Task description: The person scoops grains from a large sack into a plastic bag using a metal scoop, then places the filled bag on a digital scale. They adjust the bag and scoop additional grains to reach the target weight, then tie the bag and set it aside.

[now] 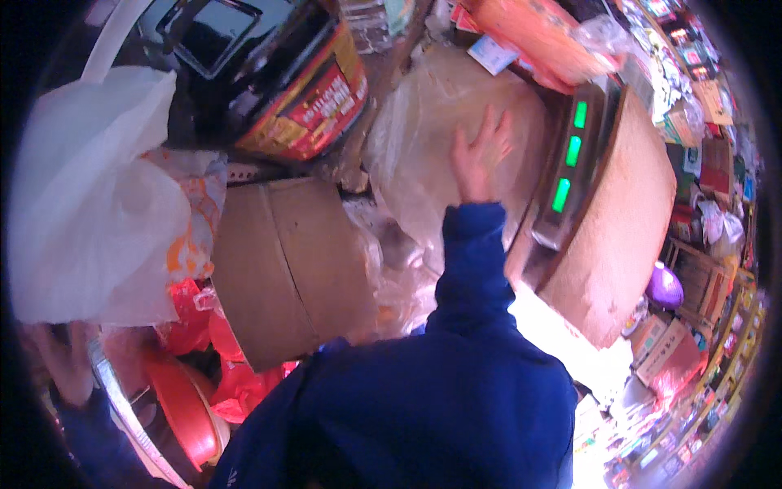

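My right hand [482, 156], in a dark blue sleeve, is open with fingers spread and holds nothing. It is over a rounded brown surface [415, 147] that looks covered in clear plastic film; whether it touches is unclear. Right of it, a device with three lit green display windows [573, 151] stands by a curved tan board [629, 214]. To the left is a brown cardboard flap [293, 275]. I cannot identify my left hand with certainty. A blurred hand [70, 367] with a dark blue sleeve appears at the far lower left, its owner unclear.
A black container [299, 104] with a red and gold label stands upper left, beside a white plastic bag [91, 214]. Red bags [238, 385] and an orange-red basin [183, 409] lie lower left. An orange package [537, 36] is at the top. Stocked shelves [727, 367] line the right.
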Demonstrator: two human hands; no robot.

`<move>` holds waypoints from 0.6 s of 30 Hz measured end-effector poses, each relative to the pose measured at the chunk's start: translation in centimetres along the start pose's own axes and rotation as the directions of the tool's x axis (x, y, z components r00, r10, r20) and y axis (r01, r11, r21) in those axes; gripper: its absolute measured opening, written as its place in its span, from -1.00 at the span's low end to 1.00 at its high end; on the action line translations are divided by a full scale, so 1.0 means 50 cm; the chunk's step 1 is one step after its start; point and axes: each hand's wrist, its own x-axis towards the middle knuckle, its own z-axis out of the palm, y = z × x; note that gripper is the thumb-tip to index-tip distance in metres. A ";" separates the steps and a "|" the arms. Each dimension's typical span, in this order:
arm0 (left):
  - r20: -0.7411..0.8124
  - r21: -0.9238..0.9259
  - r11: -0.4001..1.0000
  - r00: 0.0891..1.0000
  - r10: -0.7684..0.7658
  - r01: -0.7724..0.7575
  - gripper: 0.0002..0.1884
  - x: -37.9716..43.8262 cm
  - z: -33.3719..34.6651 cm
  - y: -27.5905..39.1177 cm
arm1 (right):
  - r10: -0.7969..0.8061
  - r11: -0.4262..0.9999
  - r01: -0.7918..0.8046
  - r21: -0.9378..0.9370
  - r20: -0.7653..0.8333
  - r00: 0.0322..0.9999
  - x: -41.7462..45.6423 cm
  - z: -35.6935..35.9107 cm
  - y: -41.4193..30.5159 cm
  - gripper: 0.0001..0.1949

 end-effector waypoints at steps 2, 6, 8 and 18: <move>-0.006 0.069 0.997 0.999 0.038 -0.038 -0.38 0.039 -0.016 0.055 | 0.053 0.997 -0.048 -0.058 0.096 0.994 -0.118 -0.077 -0.023 -0.26; -0.117 0.172 0.964 0.967 0.225 -0.203 -0.32 0.074 -0.033 0.070 | 0.287 0.946 -0.257 -0.197 0.144 0.947 -0.285 -0.114 0.123 -0.21; -0.165 0.115 0.965 0.954 0.251 -0.234 -0.30 0.094 -0.013 0.097 | 0.362 0.923 -0.379 0.073 0.175 0.916 -0.332 -0.118 0.199 -0.20; -0.253 0.096 0.965 0.932 0.259 -0.242 -0.24 0.137 -0.051 0.203 | 0.378 0.925 -0.375 -0.066 0.275 0.884 -0.451 -0.181 0.162 -0.13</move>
